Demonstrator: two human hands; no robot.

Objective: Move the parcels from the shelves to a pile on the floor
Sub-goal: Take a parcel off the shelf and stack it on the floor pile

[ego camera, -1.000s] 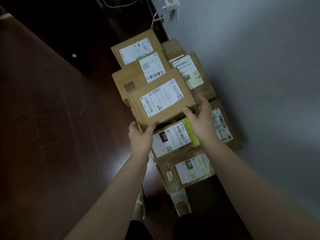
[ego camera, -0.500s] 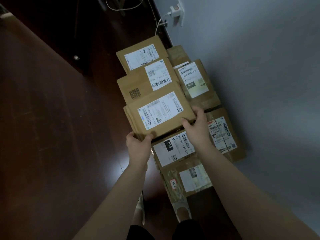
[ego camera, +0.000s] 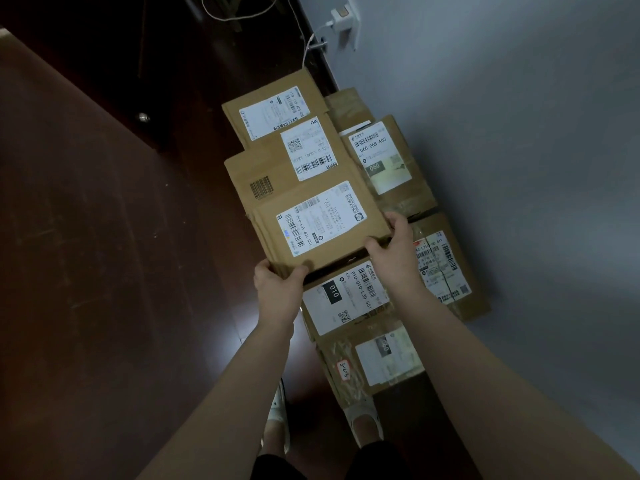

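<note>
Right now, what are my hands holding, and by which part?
A flat cardboard parcel with a white label. The left hand grips its near left corner, and the right hand grips its near right corner, thumbs on top.

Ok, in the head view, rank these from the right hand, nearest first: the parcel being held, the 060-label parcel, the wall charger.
1. The held parcel: the right hand grips its near right corner.
2. The 060-label parcel: beyond the hand, beside the wall.
3. The wall charger: farthest, at the top of the view.
</note>
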